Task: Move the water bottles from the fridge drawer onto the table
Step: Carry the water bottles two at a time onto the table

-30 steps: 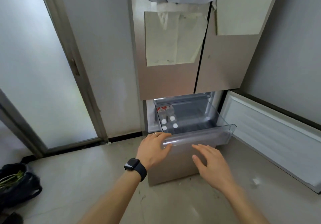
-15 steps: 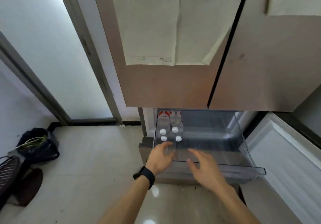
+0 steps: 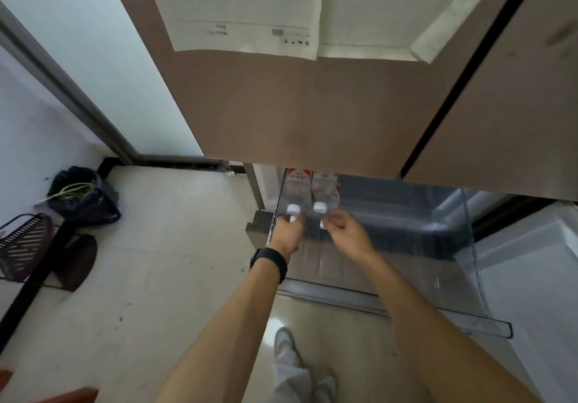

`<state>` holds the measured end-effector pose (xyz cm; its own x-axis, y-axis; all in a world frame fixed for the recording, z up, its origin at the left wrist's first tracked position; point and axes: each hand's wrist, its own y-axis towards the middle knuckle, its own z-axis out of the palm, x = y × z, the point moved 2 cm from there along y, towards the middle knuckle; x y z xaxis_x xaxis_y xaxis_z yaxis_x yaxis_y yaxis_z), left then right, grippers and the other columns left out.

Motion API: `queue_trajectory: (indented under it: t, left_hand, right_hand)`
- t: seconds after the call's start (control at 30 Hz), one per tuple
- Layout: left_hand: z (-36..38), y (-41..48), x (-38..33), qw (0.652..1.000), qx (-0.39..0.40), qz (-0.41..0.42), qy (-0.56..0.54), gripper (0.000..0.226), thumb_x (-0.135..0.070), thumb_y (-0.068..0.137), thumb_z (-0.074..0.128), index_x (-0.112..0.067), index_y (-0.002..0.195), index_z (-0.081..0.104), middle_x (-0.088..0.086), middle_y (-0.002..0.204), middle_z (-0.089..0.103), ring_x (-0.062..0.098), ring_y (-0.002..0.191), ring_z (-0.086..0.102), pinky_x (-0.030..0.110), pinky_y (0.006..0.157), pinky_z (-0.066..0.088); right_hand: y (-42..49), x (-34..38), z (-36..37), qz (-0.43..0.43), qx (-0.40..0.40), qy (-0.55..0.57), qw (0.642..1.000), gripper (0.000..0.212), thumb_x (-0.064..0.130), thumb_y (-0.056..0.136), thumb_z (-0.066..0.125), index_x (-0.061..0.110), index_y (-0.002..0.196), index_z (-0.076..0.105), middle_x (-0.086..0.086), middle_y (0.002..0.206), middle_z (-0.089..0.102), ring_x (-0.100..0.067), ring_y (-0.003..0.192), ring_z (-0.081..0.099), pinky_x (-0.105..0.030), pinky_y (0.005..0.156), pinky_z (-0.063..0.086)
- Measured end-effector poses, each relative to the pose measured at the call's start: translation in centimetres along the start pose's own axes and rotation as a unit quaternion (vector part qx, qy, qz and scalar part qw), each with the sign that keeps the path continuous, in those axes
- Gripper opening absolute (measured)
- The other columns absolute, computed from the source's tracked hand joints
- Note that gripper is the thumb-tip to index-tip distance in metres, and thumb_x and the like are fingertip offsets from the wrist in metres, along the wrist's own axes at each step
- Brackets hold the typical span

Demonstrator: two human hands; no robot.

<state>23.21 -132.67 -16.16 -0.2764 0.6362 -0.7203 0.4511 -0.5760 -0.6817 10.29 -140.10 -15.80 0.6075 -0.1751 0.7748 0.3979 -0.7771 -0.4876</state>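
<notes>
**Grasp step, no bottle yet moved.** Left hand (image 3: pixel 286 235) curls over the near-left bottle (image 3: pixel 292 218). Four water bottles (image 3: pixel 295 189) stand upright at the left end of the open fridge drawer (image 3: pixel 406 310). Right hand (image 3: pixel 345 233), fingers curled, meets the near-right bottle (image 3: pixel 323 224); whether it is gripping cannot be told. The next move probably calls for a firm neck grip and a vertical lift.

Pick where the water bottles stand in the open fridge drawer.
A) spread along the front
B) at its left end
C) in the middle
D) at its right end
B: the bottles stand clustered against the left wall of the drawer.
</notes>
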Motion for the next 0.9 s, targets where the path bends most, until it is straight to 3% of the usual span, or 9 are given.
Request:
queue_trajectory:
  t: [0.1, 0.17, 0.33, 0.43, 0.53, 0.6, 0.67, 0.77, 0.9]
  left_hand:
    - [0.0, 1.6, -0.2, 0.995, 0.013, -0.038, -0.093, 0.014, -0.028, 0.105, 0.045, -0.018, 0.104, 0.055, 0.005, 0.104, 0.059, 0.02, 0.093, 0.057, 0.032, 0.076, 0.049]
    - [0.1, 2.4, -0.7, 0.989, 0.026, -0.05, -0.134, 0.018, -0.025, 0.106, 0.042, -0.024, 0.095, 0.057, 0.005, 0.098, 0.062, 0.019, 0.085, 0.058, 0.032, 0.075, 0.05]
    - [0.7, 3.6, -1.6, 0.98, 0.041, -0.054, -0.185, 0.026, -0.041, 0.107, 0.041, -0.026, 0.096, 0.059, 0.001, 0.093, 0.066, 0.016, 0.084, 0.062, 0.038, 0.09, 0.054]
    - [1.2, 3.6, -2.1, 0.981, 0.026, -0.048, -0.184, 0.048, -0.059, 0.102, 0.038, -0.019, 0.079, 0.053, -0.001, 0.063, 0.052, 0.012, 0.05, 0.049, 0.026, 0.048, 0.045]
    - [1.2, 4.0, -2.0, 0.996, -0.019, -0.018, -0.087, 0.071, -0.078, 0.091, 0.032, -0.013, 0.083, 0.057, 0.006, 0.057, 0.045, 0.013, 0.041, 0.035, 0.02, 0.04, 0.028]
    - [1.1, 3.8, -1.9, 0.998, -0.037, -0.007, -0.044, 0.087, -0.083, 0.088, 0.03, -0.004, 0.102, 0.064, 0.019, 0.071, 0.058, 0.016, 0.047, 0.04, 0.021, 0.043, 0.032]
    - [0.9, 2.6, -2.2, 0.998, -0.061, 0.017, 0.011, 0.087, -0.085, 0.084, 0.031, -0.006, 0.095, 0.064, 0.016, 0.077, 0.062, 0.022, 0.056, 0.053, 0.028, 0.054, 0.044]
    - [0.3, -0.5, -2.1, 0.976, -0.133, 0.077, 0.151, 0.07, -0.068, 0.096, 0.038, -0.004, 0.122, 0.051, 0.018, 0.113, 0.067, 0.037, 0.098, 0.065, 0.036, 0.075, 0.048]
    - [-1.1, -5.2, -1.6, 0.916, -0.214, 0.177, 0.288, 0.037, -0.052, 0.102, 0.039, -0.016, 0.109, 0.04, 0.011, 0.103, 0.067, 0.035, 0.087, 0.066, 0.046, 0.075, 0.055]
  right_hand:
    - [2.4, 0.6, 0.8, 0.081, 0.007, 0.136, 0.987, 0.021, 0.035, 0.097, 0.058, 0.026, 0.117, 0.057, -0.003, 0.123, 0.064, -0.018, 0.103, 0.062, -0.034, 0.079, 0.051]
    - [3.4, 1.0, 1.1, 0.127, 0.029, 0.221, 0.966, 0.026, 0.035, 0.097, 0.057, 0.024, 0.121, 0.059, -0.002, 0.121, 0.064, -0.017, 0.102, 0.062, -0.033, 0.074, 0.05]
    - [4.5, 2.0, 0.6, 0.165, 0.044, 0.284, 0.944, 0.023, 0.032, 0.096, 0.058, 0.021, 0.115, 0.063, -0.004, 0.117, 0.067, -0.022, 0.109, 0.062, -0.039, 0.094, 0.05]
    - [4.3, 2.5, 0.2, 0.158, 0.046, 0.264, 0.95, 0.026, 0.039, 0.095, 0.061, 0.02, 0.113, 0.062, -0.003, 0.115, 0.066, -0.021, 0.108, 0.063, -0.04, 0.099, 0.05]
    - [3.8, 2.6, -0.5, 0.136, 0.025, 0.211, 0.968, 0.038, 0.048, 0.096, 0.057, 0.016, 0.117, 0.058, 0.0, 0.109, 0.065, -0.019, 0.099, 0.063, -0.033, 0.083, 0.056]
    - [3.0, 2.5, -1.3, 0.117, 0.003, 0.164, 0.98, 0.051, 0.057, 0.093, 0.055, 0.012, 0.116, 0.059, -0.004, 0.11, 0.065, -0.02, 0.096, 0.065, -0.031, 0.073, 0.058]
    - [2.3, 2.0, -2.1, 0.093, -0.033, 0.076, 0.992, 0.071, 0.071, 0.083, 0.052, 0.01, 0.119, 0.056, -0.006, 0.112, 0.065, -0.024, 0.1, 0.065, -0.04, 0.082, 0.057]
    - [-0.2, 1.9, -3.2, 0.051, -0.083, -0.012, 0.995, 0.058, 0.056, 0.097, 0.045, 0.006, 0.125, 0.046, -0.007, 0.108, 0.058, -0.031, 0.102, 0.06, -0.033, 0.079, 0.045]
    - [-4.1, 0.5, -5.1, 0.014, -0.156, -0.049, 0.986, 0.043, 0.042, 0.104, 0.037, 0.004, 0.118, 0.052, -0.015, 0.103, 0.065, -0.027, 0.082, 0.056, -0.033, 0.071, 0.042]
